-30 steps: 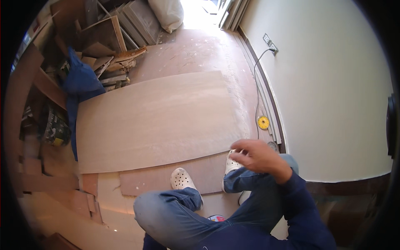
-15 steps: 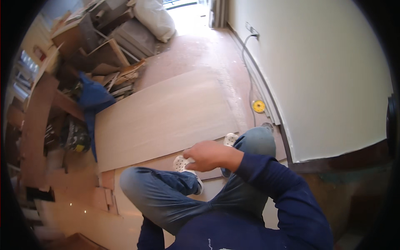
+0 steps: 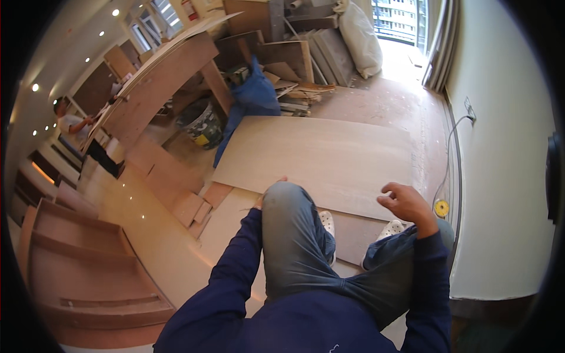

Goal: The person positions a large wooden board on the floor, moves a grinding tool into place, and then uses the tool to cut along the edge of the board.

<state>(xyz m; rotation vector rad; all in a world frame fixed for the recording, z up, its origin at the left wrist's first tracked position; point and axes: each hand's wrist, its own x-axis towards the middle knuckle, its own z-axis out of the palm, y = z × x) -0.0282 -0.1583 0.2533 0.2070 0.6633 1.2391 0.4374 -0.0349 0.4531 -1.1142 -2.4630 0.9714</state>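
Observation:
A large pale sheet of plywood (image 3: 329, 150) lies flat on the floor in front of my feet. Above its near right part is my right hand (image 3: 409, 205), fingers loosely curled with a gap by the thumb and nothing visible in them. My left hand (image 3: 259, 202) is at the far side of my left knee, which covers most of it; only bits of it show, close to the sheet's near edge. Whether it holds anything is hidden. Both my feet, in white perforated clogs (image 3: 391, 228), are by that same edge.
A blue cloth (image 3: 256, 91), a paint-stained bucket (image 3: 202, 125) and wood scraps lie left of the sheet. A white sack (image 3: 357, 41) stands behind. A cable runs along the right wall beside a yellow disc (image 3: 441, 207). An open wooden box frame (image 3: 88, 265) lies left; another person (image 3: 76, 126) stands beyond.
My view has swung left, bringing in the other person and box frame. My right hand has moved from between my knees to the right. My left arm now reaches forward around the left knee.

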